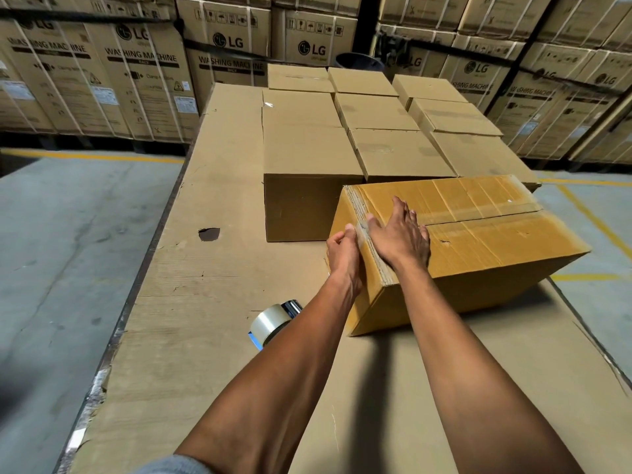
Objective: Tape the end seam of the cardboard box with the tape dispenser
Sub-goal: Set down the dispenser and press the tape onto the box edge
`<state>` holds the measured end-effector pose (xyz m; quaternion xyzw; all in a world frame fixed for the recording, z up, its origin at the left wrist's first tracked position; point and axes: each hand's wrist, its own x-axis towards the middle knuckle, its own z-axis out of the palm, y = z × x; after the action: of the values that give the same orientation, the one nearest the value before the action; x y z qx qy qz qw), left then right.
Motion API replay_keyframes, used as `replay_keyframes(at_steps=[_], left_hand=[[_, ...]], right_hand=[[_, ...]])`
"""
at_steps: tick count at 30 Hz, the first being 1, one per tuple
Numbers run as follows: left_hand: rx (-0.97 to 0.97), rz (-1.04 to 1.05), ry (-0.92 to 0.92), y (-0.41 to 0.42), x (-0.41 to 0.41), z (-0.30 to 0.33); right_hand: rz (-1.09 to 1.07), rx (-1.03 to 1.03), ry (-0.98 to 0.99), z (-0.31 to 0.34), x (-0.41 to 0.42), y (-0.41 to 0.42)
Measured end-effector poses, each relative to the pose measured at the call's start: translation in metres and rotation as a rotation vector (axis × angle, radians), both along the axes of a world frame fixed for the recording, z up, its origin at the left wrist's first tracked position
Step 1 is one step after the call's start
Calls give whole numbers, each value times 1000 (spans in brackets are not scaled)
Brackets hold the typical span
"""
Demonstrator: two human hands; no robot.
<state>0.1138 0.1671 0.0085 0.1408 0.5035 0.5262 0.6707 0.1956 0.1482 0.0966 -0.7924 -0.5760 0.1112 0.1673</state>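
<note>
Many brown boxes (376, 131) sit in rows at the far end of a long table (212, 268). Flat cardboard covers the table top, and it has a small dark hole (209, 234) in it. Around the table is a grey floor (68, 234) with yellow lines. Tall stacks of big cartons (102, 80) stand along the back of the room, with "LG" and "WASHING MACHINE" printed on them.

One yellow-brown box (478, 241) lies on the near part of the table, turned at a slant. It sits just in front of the rows of brown boxes. A split runs along the middle of its top.

Both arms reach out to the left end of this box. The right hand (400, 237) lies flat on the top, fingers spread, pressing down near the edge. The left hand (343, 251) is loosely curled against the end face, with its thumb pressed at the top edge. A strip of clear tape (363, 230) seems to run over that edge between the two hands. Neither hand is gripping anything.

The dispenser (273, 321) rests on the table, just left of the left forearm, which hides part of it. It holds a roll of clear tape, and no hand touches it.
</note>
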Motion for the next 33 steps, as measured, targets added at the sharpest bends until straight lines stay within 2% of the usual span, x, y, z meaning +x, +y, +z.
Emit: replay_keyframes(at_steps=[5,12,22,27,33], left_hand=[[-25,-26,13,2,7,-4],[1,77,90,-5,2,-23],[21,35,-63,-10,0,-5],[-52,101,40,-9,-2,-16],[-5,43,-50,-16,1,0]], right_hand=[[10,-7,-4,-2,0,2],[22,-2,-32,-1,0,3],[26,15,-10,-3,2,3],[29,22,-39,-1,1,1],[14,-3,-24,-1,1,-2]])
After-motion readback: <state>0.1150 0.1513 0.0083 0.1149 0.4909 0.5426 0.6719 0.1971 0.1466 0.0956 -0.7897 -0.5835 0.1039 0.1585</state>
